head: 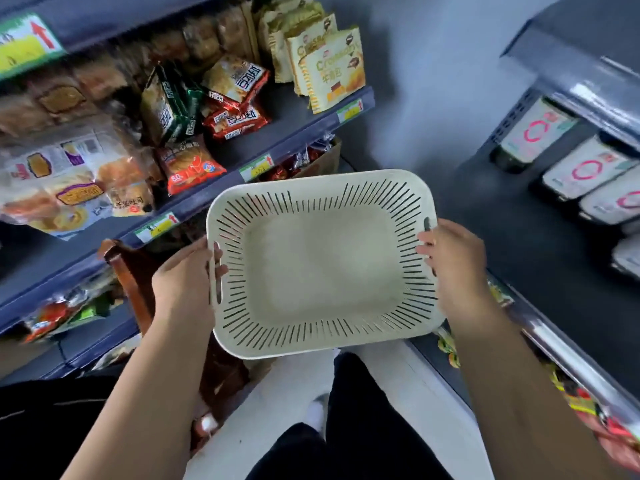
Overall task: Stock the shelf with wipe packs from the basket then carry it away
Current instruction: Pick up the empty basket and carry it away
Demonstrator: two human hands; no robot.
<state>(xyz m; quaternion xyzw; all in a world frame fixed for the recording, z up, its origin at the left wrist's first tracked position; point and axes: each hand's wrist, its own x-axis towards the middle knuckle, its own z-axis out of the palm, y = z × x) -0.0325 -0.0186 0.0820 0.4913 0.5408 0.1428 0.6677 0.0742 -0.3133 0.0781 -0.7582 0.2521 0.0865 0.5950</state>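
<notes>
The basket [322, 265] is showing empty, the left hand [183, 282] and right hand [457, 268] are holding it up in the aisle, fingers [427, 249] curling round its side handles, and wipe packs [585, 171] are sitting on the right-hand shelf [502, 202], so I'm guessing only the carrying away is remaining.

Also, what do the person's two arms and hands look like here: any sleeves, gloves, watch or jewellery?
Both forearms are bare to the picture's bottom edge; no sleeve shows. The left hand and the right hand wear no gloves, and neither wrist carries a watch or a bracelet. The cream slotted plastic basket hides parts of some fingers, so rings cannot be ruled out.
</notes>
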